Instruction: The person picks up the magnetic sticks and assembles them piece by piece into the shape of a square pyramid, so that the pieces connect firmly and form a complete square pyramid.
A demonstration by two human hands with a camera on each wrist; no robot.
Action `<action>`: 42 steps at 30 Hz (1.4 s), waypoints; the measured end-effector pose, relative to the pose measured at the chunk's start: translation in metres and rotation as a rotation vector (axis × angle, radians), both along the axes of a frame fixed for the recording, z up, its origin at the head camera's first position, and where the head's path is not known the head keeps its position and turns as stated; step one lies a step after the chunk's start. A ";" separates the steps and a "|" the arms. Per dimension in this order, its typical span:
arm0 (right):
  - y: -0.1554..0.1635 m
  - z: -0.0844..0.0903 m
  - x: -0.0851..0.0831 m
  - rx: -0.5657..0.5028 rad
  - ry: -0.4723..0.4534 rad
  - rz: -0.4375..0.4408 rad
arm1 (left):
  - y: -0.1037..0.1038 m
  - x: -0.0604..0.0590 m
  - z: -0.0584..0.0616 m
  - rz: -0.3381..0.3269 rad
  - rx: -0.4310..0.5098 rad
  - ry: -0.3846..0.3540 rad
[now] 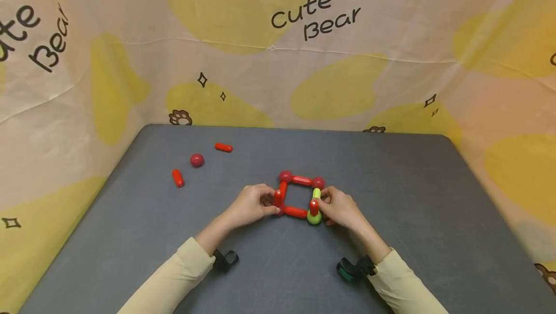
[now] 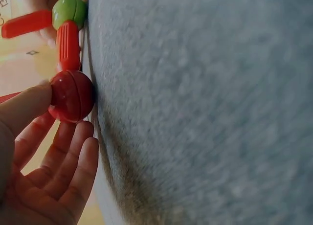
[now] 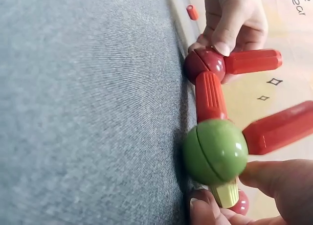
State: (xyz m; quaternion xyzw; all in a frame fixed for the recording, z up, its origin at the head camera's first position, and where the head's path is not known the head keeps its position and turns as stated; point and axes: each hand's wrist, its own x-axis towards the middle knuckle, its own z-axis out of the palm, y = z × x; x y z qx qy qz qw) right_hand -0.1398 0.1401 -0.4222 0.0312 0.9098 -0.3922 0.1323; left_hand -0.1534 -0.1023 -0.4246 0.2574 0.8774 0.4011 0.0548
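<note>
A flat square of red rods (image 1: 295,212) and red balls (image 1: 285,176) lies on the grey table (image 1: 391,184), with one yellow-green rod (image 1: 316,193) on its right side. My left hand (image 1: 254,205) pinches the near-left red ball (image 2: 72,96), thumb (image 2: 29,105) against it; a red rod (image 1: 278,198) stands up from that ball. My right hand (image 1: 340,208) holds the near-right green ball (image 3: 215,150) between its fingertips (image 3: 274,183). Another red rod (image 3: 283,127) stands up from the green ball. A red rod (image 3: 210,95) joins the two held balls.
Loose on the table's far left lie a red rod (image 1: 223,147), a red ball (image 1: 197,160) and a second red rod (image 1: 177,178). A yellow-and-cream "Cute Bear" cloth (image 1: 304,63) hangs behind and beside the table.
</note>
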 end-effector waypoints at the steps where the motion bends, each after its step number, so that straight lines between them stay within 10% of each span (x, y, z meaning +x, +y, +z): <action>1: -0.001 0.000 -0.001 0.004 -0.002 0.002 | 0.000 0.001 0.000 -0.003 -0.006 0.004; 23: 0.011 0.002 -0.018 -0.036 0.019 0.060 | -0.001 0.010 0.004 -0.042 -0.037 0.008; 34: 0.020 0.009 0.011 -0.010 0.044 0.156 | -0.012 -0.026 0.014 0.148 -0.032 0.003; 42: 0.012 0.006 0.015 0.027 0.089 0.176 | 0.002 -0.042 0.006 0.164 -0.084 -0.012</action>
